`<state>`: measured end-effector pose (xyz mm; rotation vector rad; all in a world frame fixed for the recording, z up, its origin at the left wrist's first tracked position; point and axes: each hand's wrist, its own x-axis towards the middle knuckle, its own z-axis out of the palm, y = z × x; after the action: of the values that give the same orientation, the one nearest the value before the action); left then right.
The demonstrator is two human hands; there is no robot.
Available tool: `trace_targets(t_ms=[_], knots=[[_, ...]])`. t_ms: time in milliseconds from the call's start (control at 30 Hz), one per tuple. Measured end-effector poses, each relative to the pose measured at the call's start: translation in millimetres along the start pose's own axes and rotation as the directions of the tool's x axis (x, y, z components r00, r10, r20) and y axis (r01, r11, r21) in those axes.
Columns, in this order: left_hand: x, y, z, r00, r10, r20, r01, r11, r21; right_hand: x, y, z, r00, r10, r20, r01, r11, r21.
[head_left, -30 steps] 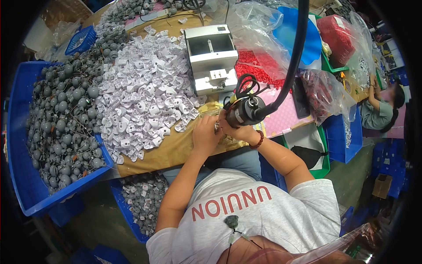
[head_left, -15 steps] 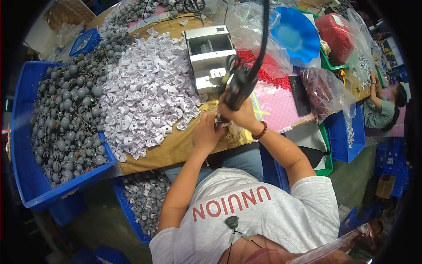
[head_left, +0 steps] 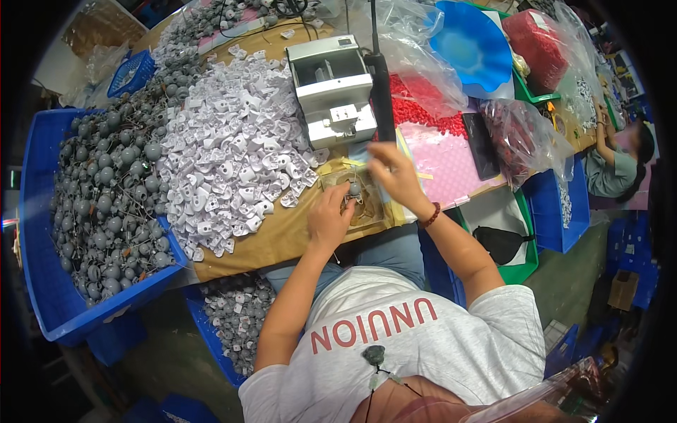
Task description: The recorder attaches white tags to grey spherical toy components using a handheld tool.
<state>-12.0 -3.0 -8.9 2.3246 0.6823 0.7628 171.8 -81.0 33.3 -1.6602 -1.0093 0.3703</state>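
Note:
At the table's near edge, my left hand (head_left: 330,217) has its fingers closed on a small grey ball-shaped part (head_left: 355,189). That part sits over a clear, taped work spot (head_left: 370,211) on the brown table covering. To its right my right hand (head_left: 396,176) is raised with nothing visible in it, its fingers apart and bent loosely. A black power screwdriver (head_left: 381,95) hangs upright just beyond the right hand, free of it. Behind the work spot stands a silver-and-white box-shaped machine (head_left: 337,99).
White plastic pieces (head_left: 233,155) are heaped left of the machine. A blue bin (head_left: 35,233) of grey ball parts stands farther left. Red pieces (head_left: 423,106), a blue wavy-edged bowl (head_left: 471,46) and a dark flat device (head_left: 482,144) lie right. Another person (head_left: 610,173) sits far right.
My right hand has let go of the screwdriver, which now hangs farther away and more upright. My left hand stays by the work spot, where the grey part has come into view.

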Motion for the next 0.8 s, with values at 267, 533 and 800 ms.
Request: trace_targets(t_ms=[267, 533, 800], knots=[[2, 1, 0, 1.0, 0.003, 0.029, -0.003, 1.0, 0.016, -9, 24, 46, 0.975, 0.174, 0.136, -0.18, 0.983, 0.039], [1, 0, 0, 0.996, -0.011, 0.086, 0.008, 1.0, 0.03, -3, 19, 50, 0.965, 0.234, 0.116, -0.248, 0.961, 0.124], [-36, -5, -95, 0.934, -0.104, 0.342, 0.039, 0.98, 0.193, -10, 11, 20, 0.825, 0.131, 0.549, -0.312, 0.916, 0.251]])
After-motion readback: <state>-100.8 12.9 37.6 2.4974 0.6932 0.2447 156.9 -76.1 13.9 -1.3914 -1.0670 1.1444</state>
